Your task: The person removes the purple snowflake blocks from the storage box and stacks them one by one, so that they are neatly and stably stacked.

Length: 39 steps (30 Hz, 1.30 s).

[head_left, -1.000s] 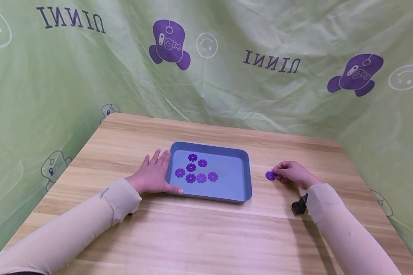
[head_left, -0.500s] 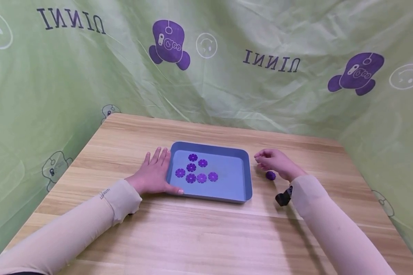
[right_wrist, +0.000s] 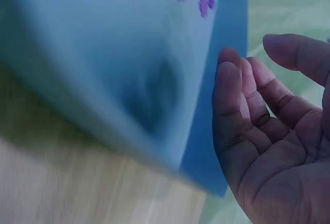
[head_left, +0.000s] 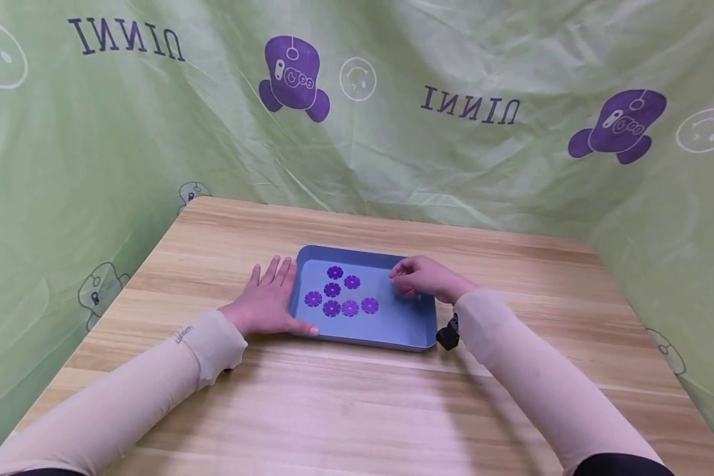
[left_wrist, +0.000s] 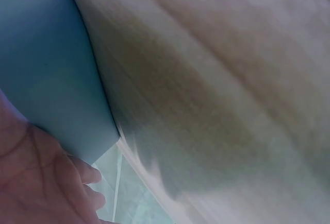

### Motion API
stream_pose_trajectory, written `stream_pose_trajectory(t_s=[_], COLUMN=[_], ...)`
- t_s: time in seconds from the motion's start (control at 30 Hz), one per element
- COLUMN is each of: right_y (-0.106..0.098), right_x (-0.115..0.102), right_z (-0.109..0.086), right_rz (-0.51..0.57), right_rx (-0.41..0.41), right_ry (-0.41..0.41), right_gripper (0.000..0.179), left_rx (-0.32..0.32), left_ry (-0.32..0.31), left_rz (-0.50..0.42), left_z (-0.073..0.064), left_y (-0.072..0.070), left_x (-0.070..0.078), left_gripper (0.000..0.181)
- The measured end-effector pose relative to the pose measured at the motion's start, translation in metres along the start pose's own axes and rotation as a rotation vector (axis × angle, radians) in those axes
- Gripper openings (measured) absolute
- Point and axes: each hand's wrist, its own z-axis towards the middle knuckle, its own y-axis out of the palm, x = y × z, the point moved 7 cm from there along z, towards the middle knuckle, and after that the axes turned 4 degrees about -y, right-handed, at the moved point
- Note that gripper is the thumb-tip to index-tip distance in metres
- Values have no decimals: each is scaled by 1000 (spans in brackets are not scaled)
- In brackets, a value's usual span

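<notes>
Green fabric [head_left: 357, 178] printed with purple figures hangs behind the blue-grey tray [head_left: 404, 324], the landmark here. A wood-grain table [head_left: 345, 403] spreads beneath the tray on all sides. The left hand [head_left: 266, 303] lies against the tray's left side, fingers spread wide, thumb at its near edge. The right hand [head_left: 426, 277] is over the tray's far right part, fingers loosely bent, thumb apart from them, holding nothing. A black device [head_left: 448, 336] on that wrist shows by the tray's right side. Seven notched purple discs [head_left: 332, 289] lie inside the tray, from its left to its middle.
</notes>
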Motion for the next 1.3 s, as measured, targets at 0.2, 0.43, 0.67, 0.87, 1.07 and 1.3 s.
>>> stream_pose_trajectory(t_s=[0.2, 0.43, 0.67, 0.87, 1.07, 1.3], right_y=[19, 37, 51, 58, 58, 47], right_x=[-6, -16, -26, -31, -32, -30], right_z=[6, 12, 20, 25, 25, 18], right_rz=[-70, -275, -495, -633, -654, -492], right_rx=[-98, -168, -164, -149, -150, -159], right_ry=[58, 94, 87, 35, 16, 9], right_gripper=[27, 20, 20, 19, 27, 11], left_rx=[2, -15, -12, -17, -22, -20], left_ry=[0, -4, -7, -6, -10, -4], left_rz=[-8, -11, -29, -31, -30, -45], left_z=[-1, 0, -1, -2, -2, -3], left_y=[-1, 0, -1, -1, -1, -1], left_x=[1, 1, 1, 2, 2, 2], left_gripper=[147, 147, 147, 147, 147, 146])
